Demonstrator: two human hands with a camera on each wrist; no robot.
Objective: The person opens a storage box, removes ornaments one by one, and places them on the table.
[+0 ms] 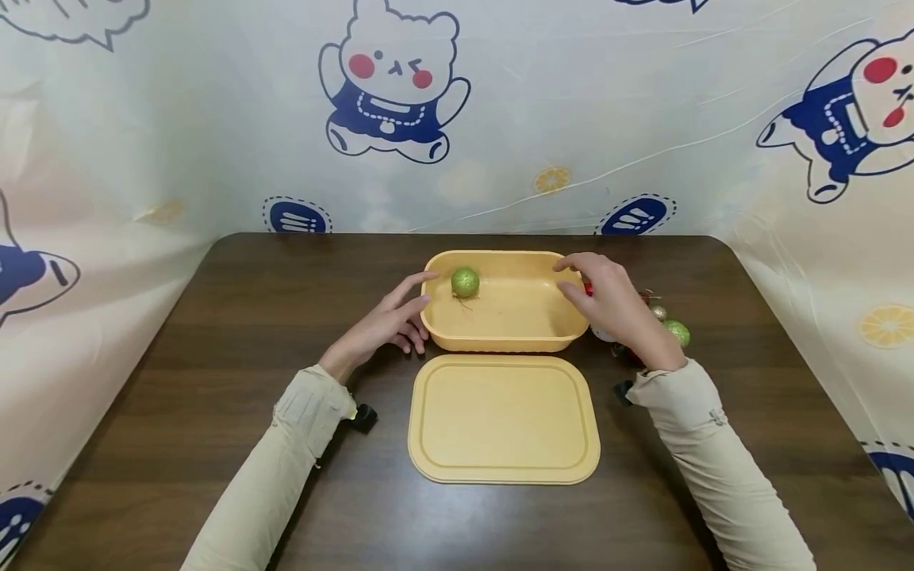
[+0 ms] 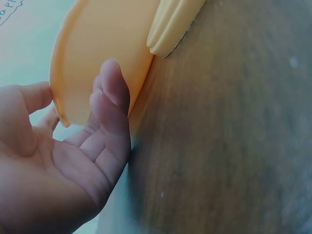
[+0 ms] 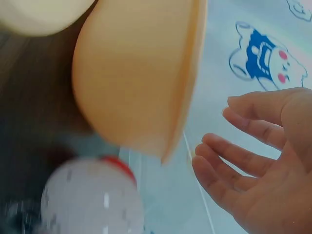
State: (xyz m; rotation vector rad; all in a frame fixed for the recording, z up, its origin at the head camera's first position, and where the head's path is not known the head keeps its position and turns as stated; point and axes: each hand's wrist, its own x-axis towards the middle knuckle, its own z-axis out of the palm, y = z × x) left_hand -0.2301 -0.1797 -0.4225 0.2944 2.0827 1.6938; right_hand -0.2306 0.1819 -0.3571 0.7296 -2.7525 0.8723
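Note:
A yellow plastic box (image 1: 503, 344) stands on the table, and inside it toward the left lies a glittery green ball (image 1: 465, 281) with a thin string. My left hand (image 1: 385, 323) is at the box's left end; its thumb and forefinger touch the rim, while the other fingers bend loosely beside the outer wall. Over the right end hovers my right hand (image 1: 607, 297), apart from the rim, with relaxed fingers and nothing between them, as the right wrist view shows. In front of the box lies a flat yellow lid (image 1: 504, 419).
Right of the box, partly behind the right hand, sit several small ornaments: a green ball (image 1: 677, 333), a small pale gold ball (image 1: 658, 312) and a white ball (image 3: 92, 197) with a red part. A patterned curtain (image 1: 500, 119) hangs behind the dark wooden table (image 1: 343, 277).

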